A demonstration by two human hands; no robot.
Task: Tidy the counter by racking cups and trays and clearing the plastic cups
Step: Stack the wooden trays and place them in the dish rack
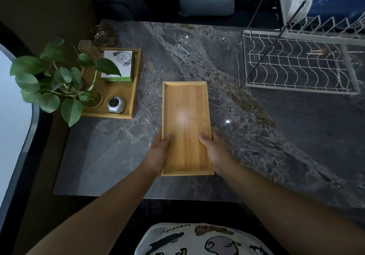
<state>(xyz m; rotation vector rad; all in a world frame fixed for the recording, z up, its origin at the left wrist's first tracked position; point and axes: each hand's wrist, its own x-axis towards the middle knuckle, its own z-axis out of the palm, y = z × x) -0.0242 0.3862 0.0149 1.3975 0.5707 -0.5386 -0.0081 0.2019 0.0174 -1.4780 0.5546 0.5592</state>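
A long, empty wooden tray (185, 116) lies lengthwise in the middle of the grey marble counter (276, 136). My left hand (158, 154) grips its near left edge, thumb on the inside of the tray. My right hand (215, 152) grips the near right edge in the same way. A white wire dish rack (296, 65) stands at the back right, its lower shelf bare. On its upper tier sit white plates (294, 6).
At the left a square wooden tray (136, 81) holds a leafy plant (53, 77), a white and green box (117, 66) and a silver round object (116, 104). Behind it stand a clear glass (103, 34) and a clear plastic cup (87, 46).
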